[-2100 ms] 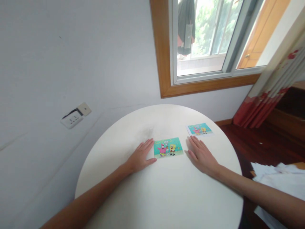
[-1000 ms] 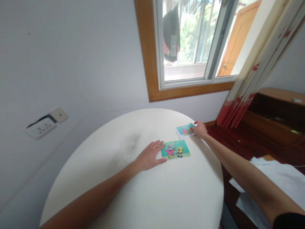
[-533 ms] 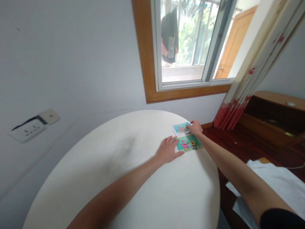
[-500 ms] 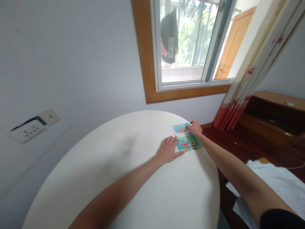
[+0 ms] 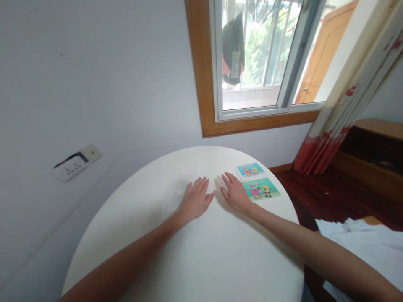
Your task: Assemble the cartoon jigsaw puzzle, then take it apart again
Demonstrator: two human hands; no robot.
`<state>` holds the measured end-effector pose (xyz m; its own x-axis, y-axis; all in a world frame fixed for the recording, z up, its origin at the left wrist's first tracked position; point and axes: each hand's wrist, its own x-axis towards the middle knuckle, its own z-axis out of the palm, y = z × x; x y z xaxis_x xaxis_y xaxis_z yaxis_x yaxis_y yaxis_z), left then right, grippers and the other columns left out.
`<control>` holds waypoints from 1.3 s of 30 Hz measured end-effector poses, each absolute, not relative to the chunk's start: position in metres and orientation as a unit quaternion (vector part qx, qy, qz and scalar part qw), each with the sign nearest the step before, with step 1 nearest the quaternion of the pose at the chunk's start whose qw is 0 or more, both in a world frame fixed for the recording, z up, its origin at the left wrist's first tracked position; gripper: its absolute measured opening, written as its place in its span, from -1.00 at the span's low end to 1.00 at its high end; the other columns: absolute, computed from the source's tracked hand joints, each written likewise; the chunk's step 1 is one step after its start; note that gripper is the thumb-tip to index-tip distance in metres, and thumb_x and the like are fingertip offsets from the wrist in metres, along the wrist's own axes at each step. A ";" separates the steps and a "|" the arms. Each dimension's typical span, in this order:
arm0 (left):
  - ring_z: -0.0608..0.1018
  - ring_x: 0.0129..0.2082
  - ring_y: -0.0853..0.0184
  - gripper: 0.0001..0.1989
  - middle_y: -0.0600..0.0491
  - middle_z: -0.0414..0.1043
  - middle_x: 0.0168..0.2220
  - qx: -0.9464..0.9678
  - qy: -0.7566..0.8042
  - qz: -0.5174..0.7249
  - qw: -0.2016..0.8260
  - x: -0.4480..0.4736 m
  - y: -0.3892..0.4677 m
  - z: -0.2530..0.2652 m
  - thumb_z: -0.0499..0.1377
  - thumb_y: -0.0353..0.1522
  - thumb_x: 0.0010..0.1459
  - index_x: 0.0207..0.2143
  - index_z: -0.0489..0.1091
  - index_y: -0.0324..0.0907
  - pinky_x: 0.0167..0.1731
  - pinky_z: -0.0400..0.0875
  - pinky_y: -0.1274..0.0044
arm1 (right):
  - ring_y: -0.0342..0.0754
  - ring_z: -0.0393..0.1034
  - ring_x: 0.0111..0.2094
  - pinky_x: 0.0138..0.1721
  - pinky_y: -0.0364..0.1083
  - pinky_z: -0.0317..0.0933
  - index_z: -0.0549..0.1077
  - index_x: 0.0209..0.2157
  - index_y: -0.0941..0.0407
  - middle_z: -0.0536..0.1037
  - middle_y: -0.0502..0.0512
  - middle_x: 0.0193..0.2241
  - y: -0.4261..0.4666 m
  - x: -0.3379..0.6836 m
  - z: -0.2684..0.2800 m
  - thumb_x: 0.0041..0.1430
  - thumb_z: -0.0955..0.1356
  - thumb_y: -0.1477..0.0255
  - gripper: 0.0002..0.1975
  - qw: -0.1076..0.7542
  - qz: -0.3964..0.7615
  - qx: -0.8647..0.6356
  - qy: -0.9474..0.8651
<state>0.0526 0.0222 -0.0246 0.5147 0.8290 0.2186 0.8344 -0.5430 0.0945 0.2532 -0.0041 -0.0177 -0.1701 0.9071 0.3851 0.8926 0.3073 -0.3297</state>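
My left hand (image 5: 195,199) is open, fingers spread and palm down, at the middle of the round white table (image 5: 201,260); it holds nothing. Just to its right, my right hand (image 5: 235,193) is open too, its fingers apart and nothing in them. Beyond the right hand, near the table's right edge, lie two flat cartoon picture pieces. The larger green one (image 5: 266,188) shows a pink and a yellow figure, and its left end is close to my right wrist. Behind it sits a smaller blue picture with a white border (image 5: 251,170), showing similar figures.
A wall with a power socket (image 5: 71,167) borders the table on the left. Behind are a wood-framed window (image 5: 208,105) and a red and white curtain (image 5: 317,142). White sheets (image 5: 365,247) lie low on the right, below a wooden cabinet (image 5: 374,167).
Both hands have left the two pictures and moved left to the table's middle. The pictures stay by the right edge. The view has shifted slightly left.
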 end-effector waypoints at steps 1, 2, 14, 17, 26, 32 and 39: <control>-0.05 0.38 0.12 -0.40 -0.08 -0.06 0.37 -0.863 -0.492 -0.113 0.018 0.039 0.021 -0.023 -0.18 -0.09 0.35 0.33 0.00 -0.19 0.29 -0.14 0.11 | 0.11 -0.08 0.33 0.27 0.09 -0.10 0.12 0.29 0.23 0.09 0.28 0.33 -0.007 0.240 -0.019 0.33 0.13 0.27 -0.42 0.248 0.030 -0.580 -0.775; -0.05 0.38 0.11 -0.40 -0.09 -0.06 0.37 -0.857 -0.503 -0.106 0.021 0.028 0.018 -0.022 -0.18 -0.10 0.35 0.33 0.00 -0.19 0.28 -0.14 0.10 | 0.12 -0.12 0.34 0.28 0.11 -0.12 0.08 0.31 0.21 0.04 0.27 0.35 -0.010 0.229 -0.021 0.33 0.14 0.25 -0.40 0.235 0.047 -0.573 -0.784; -0.04 0.38 0.11 -0.42 -0.05 -0.10 0.38 -0.850 -0.522 -0.069 0.003 -0.011 -0.004 -0.038 -0.11 -0.11 0.32 0.33 0.01 -0.10 0.28 -0.12 0.11 | 0.15 -0.18 0.36 0.29 0.23 -0.32 0.10 0.31 0.16 0.03 0.25 0.35 -0.017 0.197 -0.036 0.33 0.12 0.18 -0.39 0.163 0.088 -0.547 -0.817; -0.03 0.37 0.11 -0.42 -0.05 -0.10 0.38 -0.850 -0.522 -0.070 0.001 -0.010 -0.002 -0.037 -0.11 -0.12 0.33 0.33 0.02 -0.11 0.28 -0.12 0.11 | 0.14 -0.18 0.36 0.29 0.22 -0.31 0.11 0.31 0.16 0.03 0.25 0.35 -0.017 0.198 -0.034 0.32 0.13 0.18 -0.39 0.165 0.083 -0.547 -0.817; 0.00 0.37 0.10 -0.43 -0.05 -0.08 0.38 -0.853 -0.517 -0.073 -0.002 -0.012 -0.001 -0.036 -0.12 -0.10 0.33 0.31 0.07 -0.12 0.27 -0.09 0.10 | 0.13 -0.16 0.36 0.29 0.22 -0.29 0.14 0.28 0.15 0.05 0.27 0.35 -0.017 0.197 -0.033 0.33 0.14 0.19 -0.42 0.170 0.077 -0.544 -0.818; 0.03 0.36 0.11 -0.46 -0.05 -0.05 0.37 -0.852 -0.518 -0.078 -0.008 -0.014 0.000 -0.035 -0.11 -0.13 0.33 0.29 0.11 -0.09 0.27 -0.06 0.10 | 0.07 -0.06 0.33 0.28 0.13 -0.12 0.16 0.27 0.13 0.14 0.24 0.31 -0.019 0.202 -0.027 0.33 0.15 0.26 -0.47 0.199 0.080 -0.556 -0.803; 0.05 0.36 0.13 -0.48 -0.02 -0.01 0.36 -0.849 -0.522 -0.079 -0.016 -0.015 0.002 -0.036 -0.11 -0.15 0.34 0.28 0.13 -0.09 0.28 -0.06 0.14 | 0.10 0.11 0.26 0.25 0.06 -0.02 0.28 0.20 0.22 0.28 0.31 0.23 0.005 0.294 -0.021 0.32 0.17 0.23 -0.47 0.222 0.012 -0.647 -0.729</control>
<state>-0.0145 0.0019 -0.0360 0.4432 0.8886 0.1181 0.8836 -0.4553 0.1096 0.2938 0.0049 -0.0210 -0.0644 0.9492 0.3080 0.9381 0.1628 -0.3057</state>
